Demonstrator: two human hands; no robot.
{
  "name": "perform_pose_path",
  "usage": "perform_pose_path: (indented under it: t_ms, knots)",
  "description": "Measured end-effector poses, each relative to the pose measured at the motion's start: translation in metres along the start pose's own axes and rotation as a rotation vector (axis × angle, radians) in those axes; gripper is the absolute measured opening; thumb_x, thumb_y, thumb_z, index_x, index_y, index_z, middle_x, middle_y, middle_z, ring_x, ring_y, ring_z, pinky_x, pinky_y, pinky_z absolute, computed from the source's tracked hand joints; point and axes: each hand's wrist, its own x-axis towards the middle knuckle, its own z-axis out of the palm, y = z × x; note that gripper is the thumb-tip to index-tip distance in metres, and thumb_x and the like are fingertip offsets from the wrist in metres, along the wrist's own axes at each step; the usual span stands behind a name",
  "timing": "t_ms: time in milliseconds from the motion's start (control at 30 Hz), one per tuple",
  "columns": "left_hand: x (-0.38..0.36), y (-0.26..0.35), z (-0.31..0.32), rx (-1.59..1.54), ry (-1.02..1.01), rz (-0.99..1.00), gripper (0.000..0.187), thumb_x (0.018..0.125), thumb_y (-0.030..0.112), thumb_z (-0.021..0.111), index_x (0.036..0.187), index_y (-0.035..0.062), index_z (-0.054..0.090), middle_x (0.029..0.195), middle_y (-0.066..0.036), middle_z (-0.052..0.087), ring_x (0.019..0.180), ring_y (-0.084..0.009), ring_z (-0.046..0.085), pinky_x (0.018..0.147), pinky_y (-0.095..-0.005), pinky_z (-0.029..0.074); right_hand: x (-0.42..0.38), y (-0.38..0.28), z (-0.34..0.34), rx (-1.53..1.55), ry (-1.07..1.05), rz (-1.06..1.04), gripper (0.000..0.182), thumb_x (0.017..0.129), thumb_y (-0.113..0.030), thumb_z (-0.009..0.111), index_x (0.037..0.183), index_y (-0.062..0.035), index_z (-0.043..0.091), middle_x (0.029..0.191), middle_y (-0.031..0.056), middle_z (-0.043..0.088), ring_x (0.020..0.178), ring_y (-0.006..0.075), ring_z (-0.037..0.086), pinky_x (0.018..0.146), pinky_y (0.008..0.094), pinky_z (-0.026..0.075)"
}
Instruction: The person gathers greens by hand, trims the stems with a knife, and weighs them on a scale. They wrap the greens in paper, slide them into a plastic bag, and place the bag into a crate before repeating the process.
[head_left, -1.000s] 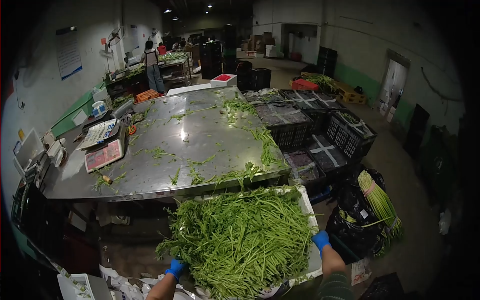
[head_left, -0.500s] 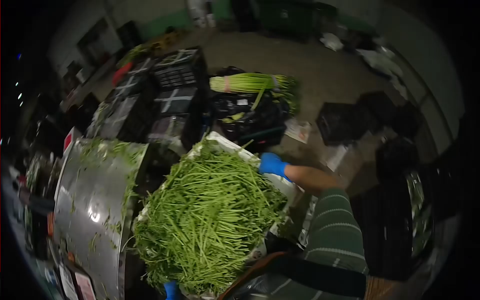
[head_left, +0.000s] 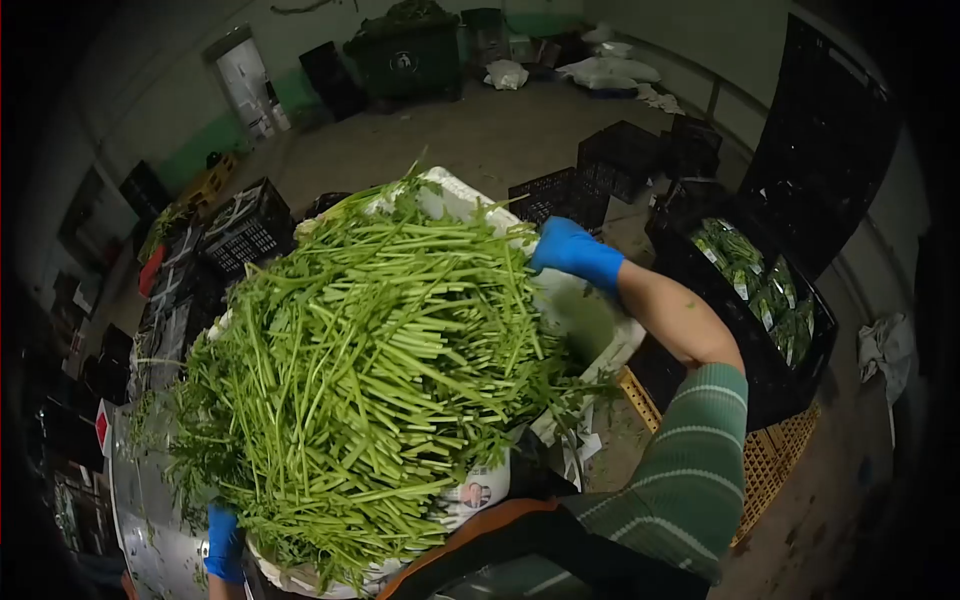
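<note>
A white foam box (head_left: 590, 318) is heaped with long green leafy stalks (head_left: 390, 350), their leaves hanging over the left side. My right hand (head_left: 578, 252), in a blue glove, is closed on the box's upper right rim, its fingertips partly hidden. At the lower left, my left hand (head_left: 224, 543), also blue-gloved, is at the near left side of the box; leaves cover its fingers. Printed paper (head_left: 478, 492) shows between the stalks and my body.
A metal table (head_left: 160, 505) lies at the left. Bagged greens (head_left: 765, 290) fill a black crate on the right, above a yellow crate (head_left: 775, 465). Black crates (head_left: 620, 160) stand ahead, and a green bin (head_left: 405, 60) is at the back.
The view has turned right. The box of stalks appears larger and nearer, and away from the metal table, with both hands still at it. The crate of bagged greens is now more fully in view.
</note>
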Motion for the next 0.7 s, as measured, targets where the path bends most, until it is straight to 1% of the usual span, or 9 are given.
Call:
perform_pose_path:
  t_ms: [33, 100, 167, 267, 367, 467, 567, 633, 700]
  knots:
    - [0.011, 0.001, 0.005, -0.173, 0.052, -0.044, 0.030, 0.083, 0.012, 0.043, 0.111, 0.0020, 0.046, 0.100, -0.006, 0.053, 0.086, -0.0163, 0.054, 0.074, -0.0294, 0.046, -0.007, 0.007, -0.013, -0.034, 0.056, 0.068, 0.037, 0.053, -0.023, 0.070, 0.075, 0.0048, 0.061, 0.071, 0.0189, 0.060, 0.064, 0.0265, 0.059, 0.058, 0.0352, 0.045]
    - [0.041, -0.021, -0.005, 0.015, 0.028, -0.044, 0.030, 0.084, 0.010, 0.042, 0.113, 0.0016, 0.045, 0.103, -0.007, 0.053, 0.088, -0.0172, 0.053, 0.076, -0.0297, 0.046, -0.012, 0.033, -0.026, -0.109, 0.055, 0.174, 0.040, 0.054, -0.025, 0.072, 0.078, 0.0039, 0.061, 0.079, 0.0201, 0.060, 0.068, 0.0294, 0.059, 0.061, 0.0375, 0.046]
    - [0.073, -0.029, 0.007, 0.709, -0.120, 0.275, 0.032, 0.084, 0.007, 0.040, 0.115, 0.0014, 0.044, 0.106, -0.008, 0.052, 0.090, -0.0179, 0.053, 0.076, -0.0295, 0.046, -0.031, 0.049, -0.029, -0.115, 0.113, 0.228, 0.040, 0.054, -0.027, 0.072, 0.078, 0.0036, 0.062, 0.078, 0.0193, 0.060, 0.068, 0.0291, 0.058, 0.061, 0.0372, 0.046]
    - [0.123, -0.057, 0.042, 0.314, 0.019, 0.249, 0.024, 0.072, 0.014, 0.048, 0.091, 0.0032, 0.059, 0.098, -0.013, 0.058, 0.094, -0.0315, 0.051, 0.082, -0.0383, 0.039, -0.043, 0.088, -0.024, -0.104, 0.197, 0.286, 0.040, 0.056, -0.028, 0.072, 0.079, 0.0023, 0.062, 0.077, 0.0182, 0.060, 0.069, 0.0283, 0.058, 0.062, 0.0369, 0.046]
    - [0.158, -0.039, 0.095, -0.151, 0.090, 0.175, 0.022, 0.073, 0.008, 0.050, 0.093, 0.0020, 0.058, 0.095, -0.009, 0.060, 0.093, -0.0287, 0.053, 0.082, -0.0368, 0.040, -0.035, 0.103, -0.033, -0.032, 0.244, 0.342, 0.037, 0.058, -0.027, 0.072, 0.082, 0.0000, 0.062, 0.078, 0.0179, 0.060, 0.071, 0.0273, 0.059, 0.063, 0.0368, 0.046]
    - [0.205, 0.011, 0.138, 0.567, -0.108, 0.020, 0.029, 0.071, 0.002, 0.050, 0.100, 0.0024, 0.056, 0.095, -0.012, 0.060, 0.086, -0.0276, 0.056, 0.075, -0.0308, 0.044, 0.001, 0.129, -0.042, 0.054, 0.228, 0.468, 0.037, 0.059, -0.026, 0.072, 0.085, -0.0022, 0.062, 0.079, 0.0179, 0.060, 0.073, 0.0273, 0.059, 0.063, 0.0370, 0.046]
    - [0.269, 0.015, 0.198, 0.552, -0.083, 0.253, 0.028, 0.071, 0.006, 0.051, 0.099, 0.0023, 0.056, 0.094, -0.013, 0.060, 0.086, -0.0286, 0.056, 0.075, -0.0317, 0.044, 0.061, 0.183, -0.051, 0.012, 0.309, 0.421, 0.036, 0.056, -0.023, 0.072, 0.081, 0.0010, 0.061, 0.076, 0.0196, 0.060, 0.069, 0.0301, 0.058, 0.061, 0.0369, 0.045]
    - [0.310, -0.003, 0.226, 0.506, -0.053, 0.219, 0.029, 0.071, 0.009, 0.053, 0.100, 0.0031, 0.056, 0.095, -0.014, 0.059, 0.088, -0.0302, 0.055, 0.075, -0.0322, 0.044, 0.093, 0.222, -0.050, 0.016, 0.330, 0.429, 0.034, 0.054, -0.020, 0.071, 0.080, 0.0017, 0.061, 0.074, 0.0208, 0.059, 0.066, 0.0312, 0.059, 0.059, 0.0364, 0.045]
    - [0.351, 0.009, 0.261, 0.440, -0.071, -0.042, 0.032, 0.072, 0.013, 0.054, 0.103, 0.0050, 0.055, 0.098, -0.016, 0.057, 0.092, -0.0300, 0.053, 0.077, -0.0331, 0.043, 0.133, 0.265, -0.057, 0.013, 0.324, 0.412, 0.039, 0.056, -0.021, 0.070, 0.088, -0.0012, 0.061, 0.077, 0.0191, 0.060, 0.071, 0.0307, 0.059, 0.064, 0.0356, 0.045]
